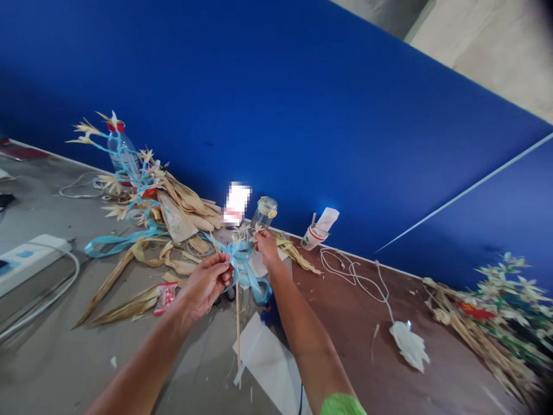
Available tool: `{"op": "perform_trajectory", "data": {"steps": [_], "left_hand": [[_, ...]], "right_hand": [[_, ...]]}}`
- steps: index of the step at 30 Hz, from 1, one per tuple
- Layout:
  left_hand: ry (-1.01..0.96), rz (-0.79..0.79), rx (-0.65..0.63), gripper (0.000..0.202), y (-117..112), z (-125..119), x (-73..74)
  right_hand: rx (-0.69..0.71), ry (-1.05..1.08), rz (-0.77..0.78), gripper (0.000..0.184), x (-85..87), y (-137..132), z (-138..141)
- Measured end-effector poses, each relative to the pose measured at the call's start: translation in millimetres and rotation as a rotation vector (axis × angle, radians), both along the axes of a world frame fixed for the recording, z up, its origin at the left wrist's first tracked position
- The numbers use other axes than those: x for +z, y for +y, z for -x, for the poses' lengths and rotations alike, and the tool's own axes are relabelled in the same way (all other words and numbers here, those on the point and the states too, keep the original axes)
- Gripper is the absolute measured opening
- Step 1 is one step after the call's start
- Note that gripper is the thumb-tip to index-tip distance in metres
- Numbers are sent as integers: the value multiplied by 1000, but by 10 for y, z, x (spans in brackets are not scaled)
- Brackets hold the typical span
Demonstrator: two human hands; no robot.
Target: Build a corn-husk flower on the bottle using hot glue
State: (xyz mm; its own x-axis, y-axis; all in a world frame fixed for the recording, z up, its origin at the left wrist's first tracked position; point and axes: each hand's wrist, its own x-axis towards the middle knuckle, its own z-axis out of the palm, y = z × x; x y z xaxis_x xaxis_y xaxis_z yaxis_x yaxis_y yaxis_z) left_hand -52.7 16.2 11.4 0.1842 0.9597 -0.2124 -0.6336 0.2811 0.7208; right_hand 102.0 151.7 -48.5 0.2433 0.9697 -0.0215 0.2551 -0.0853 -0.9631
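My left hand (206, 283) is pinched on a light blue ribbon (242, 259) that wraps the top of a thin wooden stick (237, 328). My right hand (266, 244) pinches the straw flower tip (247, 231) at the head of the same stick. The stick hangs down between my forearms over a white paper sheet (270, 363). Loops of the ribbon trail below my hands.
A heap of dried husk leaves (181, 207) and a bottle with straw flowers (123, 153) stand at the back left. A power strip (30, 256), a glass jar (263, 212), a paper cup (314, 235), a white cable (358, 271) and more straw flowers (492, 311) lie around. A blue wall (302, 115) is behind.
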Motion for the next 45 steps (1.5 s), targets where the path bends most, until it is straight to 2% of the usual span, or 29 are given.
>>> {"op": "perform_trajectory", "data": {"steps": [5,9,13,19,24,28,31,34,37,40,45], "left_hand": [[8,-6,-2,12,-2,-21,-3],[94,-75,77,11,33,-50,-53],[258,-131,105,14,135,-91,-212],[263,-137,33,16,270,-192,-486],[245,-88,-7,17,264,-268,-567],[194,-75,10,21,265,-267,-549],[138,-80,53,25,271,-224,-497],[101,-89,70,27,250,-174,-428],[54,-129,91,28,200,-150,-350],[47,-146,110,26,136,-150,-263],[20,-152,67,26,47,-154,-134]], "right_hand": [[109,-141,-137,12,90,-193,-34],[221,-190,-185,10,119,-349,-55],[323,-191,-181,9,159,-460,-94],[428,-148,-158,9,185,-504,-144],[407,-86,-116,9,181,-469,-137],[314,-9,-74,11,259,-476,-200],[215,86,-76,17,411,-568,-273],[154,187,-123,21,612,-768,-277],[177,317,-196,19,761,-1025,-171],[244,386,-308,13,799,-1225,-21],[244,295,-380,9,762,-1342,119]]}}
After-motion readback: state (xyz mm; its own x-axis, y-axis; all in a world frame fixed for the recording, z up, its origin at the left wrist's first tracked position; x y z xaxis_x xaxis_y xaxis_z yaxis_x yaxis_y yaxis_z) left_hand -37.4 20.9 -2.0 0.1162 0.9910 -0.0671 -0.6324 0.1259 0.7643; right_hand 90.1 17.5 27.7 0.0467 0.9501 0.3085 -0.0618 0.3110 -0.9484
